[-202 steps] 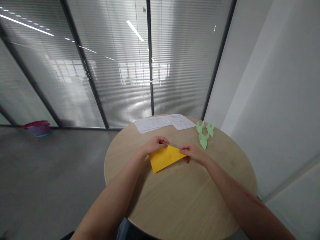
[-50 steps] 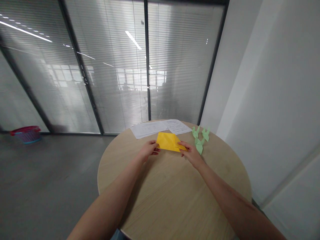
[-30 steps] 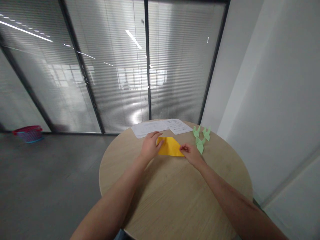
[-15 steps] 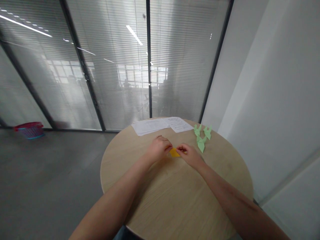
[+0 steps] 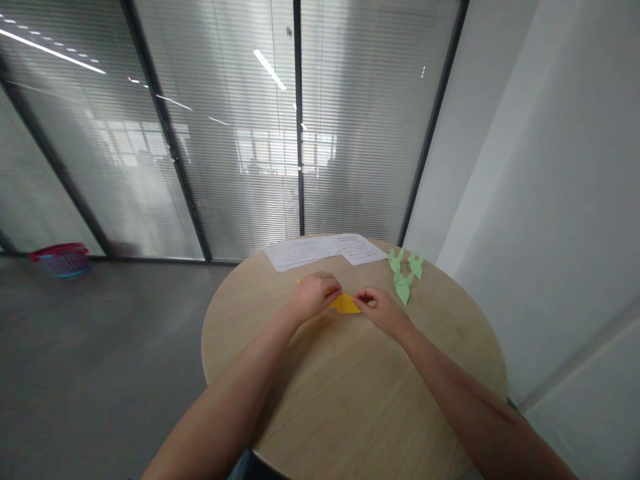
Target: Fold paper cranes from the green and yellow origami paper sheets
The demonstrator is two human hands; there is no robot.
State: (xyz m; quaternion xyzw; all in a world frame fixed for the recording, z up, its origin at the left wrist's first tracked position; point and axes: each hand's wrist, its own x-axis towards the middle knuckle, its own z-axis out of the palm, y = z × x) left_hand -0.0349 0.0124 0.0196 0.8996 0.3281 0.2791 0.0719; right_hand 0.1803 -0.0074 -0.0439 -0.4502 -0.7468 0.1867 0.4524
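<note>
A small piece of folded yellow paper point(image 5: 345, 305) spans the gap between my two hands, low over the table. My left hand point(image 5: 317, 295) pinches its left part, and a tiny yellow tip pokes out beyond the knuckles. On the other side, my right hand point(image 5: 381, 309) grips the right end between thumb and fingers. Much of the paper is covered by my fingers, so its full shape is hidden. Just right of my right hand stands a light green origami crane point(image 5: 403, 288), with two more green cranes point(image 5: 415, 265) behind it.
Printed white sheets point(image 5: 303, 253) lie along the far side of the round wooden table point(image 5: 350, 393). A glass partition with blinds point(image 5: 240, 133) rises behind it, and a white wall point(image 5: 560, 200) on the right. A red and blue basket point(image 5: 63, 260) sits on the floor at left.
My left hand has shifted slightly left along the yellow paper, so more of the paper shows between my hands. My right hand stays nearly in place.
</note>
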